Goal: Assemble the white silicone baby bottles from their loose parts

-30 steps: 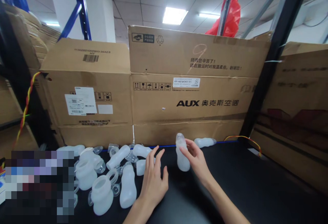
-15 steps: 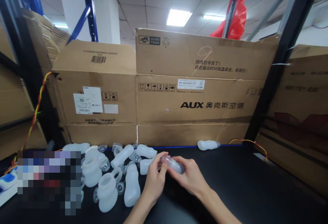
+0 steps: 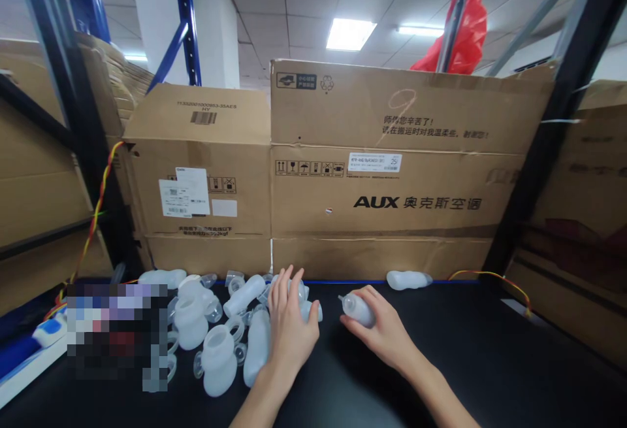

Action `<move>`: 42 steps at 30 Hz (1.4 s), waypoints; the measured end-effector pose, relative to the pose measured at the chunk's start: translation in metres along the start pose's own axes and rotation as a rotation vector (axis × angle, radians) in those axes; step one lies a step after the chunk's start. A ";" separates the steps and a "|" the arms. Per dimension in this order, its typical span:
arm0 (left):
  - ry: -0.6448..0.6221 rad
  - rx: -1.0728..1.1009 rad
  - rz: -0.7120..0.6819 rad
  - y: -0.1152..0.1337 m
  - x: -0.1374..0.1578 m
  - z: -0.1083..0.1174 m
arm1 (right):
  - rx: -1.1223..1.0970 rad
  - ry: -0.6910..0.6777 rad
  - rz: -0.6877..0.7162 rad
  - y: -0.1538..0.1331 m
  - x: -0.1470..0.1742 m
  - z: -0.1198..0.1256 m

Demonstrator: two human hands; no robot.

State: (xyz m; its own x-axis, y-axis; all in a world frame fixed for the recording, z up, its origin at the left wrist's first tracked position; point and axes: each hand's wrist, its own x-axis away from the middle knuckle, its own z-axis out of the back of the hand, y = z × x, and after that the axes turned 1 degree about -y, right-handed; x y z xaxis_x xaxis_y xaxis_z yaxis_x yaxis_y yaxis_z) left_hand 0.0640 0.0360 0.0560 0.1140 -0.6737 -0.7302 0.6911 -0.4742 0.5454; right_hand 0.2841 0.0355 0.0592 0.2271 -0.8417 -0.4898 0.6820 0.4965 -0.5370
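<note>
My right hand (image 3: 386, 330) is closed around a small translucent white squeeze bottle (image 3: 360, 312), its clear collar end facing left. My left hand (image 3: 294, 327) reaches over the pile with its fingers stretched out, holding nothing that I can see. Under and beside it lies a short white bottle (image 3: 313, 312), partly hidden by the hand. Left of that hand are a long bottle (image 3: 257, 346), a wide-mouthed bottle (image 3: 219, 366) standing upright, and another wide-mouthed one (image 3: 190, 323). Clear plastic caps (image 3: 240, 353) and ring collars (image 3: 236, 330) are scattered among them.
A single bottle (image 3: 407, 279) lies at the back right of the black tabletop (image 3: 441, 343). Large cardboard sheets (image 3: 392, 232) stand along the back edge. A pixelated patch covers the left side, beside a white power strip (image 3: 49, 333). Dark rack posts (image 3: 522, 147) flank the table.
My left hand has let go of the small bottle and moved left and forward over the pile, fingers opening. My right hand keeps the bottle, now slightly farther right. The view has shifted slightly.
</note>
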 end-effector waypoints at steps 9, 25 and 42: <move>-0.445 0.023 -0.253 0.019 0.008 0.002 | 0.157 -0.041 0.205 -0.005 0.005 -0.012; -0.126 0.011 0.241 0.017 -0.004 0.009 | 0.425 0.385 0.226 0.040 -0.008 -0.006; -0.452 0.000 -0.091 0.042 0.006 0.010 | 0.336 0.284 0.484 0.001 -0.003 -0.022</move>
State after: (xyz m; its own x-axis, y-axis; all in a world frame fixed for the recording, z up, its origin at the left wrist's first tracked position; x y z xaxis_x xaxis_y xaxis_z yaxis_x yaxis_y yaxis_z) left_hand 0.0868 0.0069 0.0786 -0.2698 -0.8086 -0.5228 0.6838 -0.5432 0.4873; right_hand 0.2686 0.0432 0.0454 0.4018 -0.4278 -0.8097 0.7395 0.6731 0.0114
